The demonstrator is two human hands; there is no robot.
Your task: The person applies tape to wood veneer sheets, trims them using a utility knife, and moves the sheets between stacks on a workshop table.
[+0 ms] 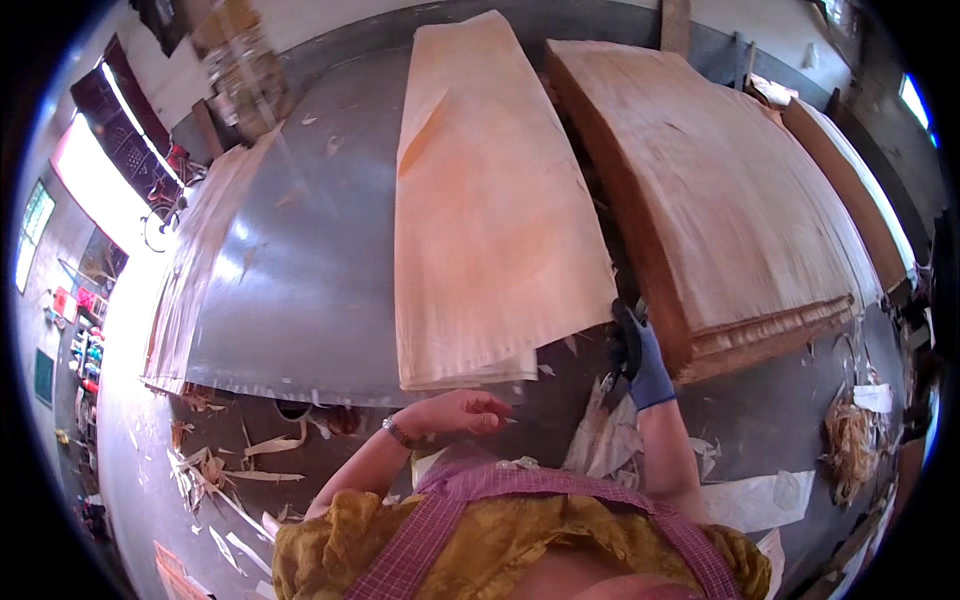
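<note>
The right hand (643,358), in a blue-and-black glove, is at the near right corner of the pale veneer sheet (500,220); its fingertips are hard to make out, so I cannot tell whether they pinch it. The bare left hand (462,411) is just short of the sheet's near edge, fingers loosely curled, pointing right; its palm is hidden. Ahead of both hands, the one top sheet lies lengthwise, its long axis running away from the person; layers show beneath, too merged to count. It rests on the grey worktop (310,240). Right of the right hand stands one thick veneer stack (710,190), its lower far side hidden.
</note>
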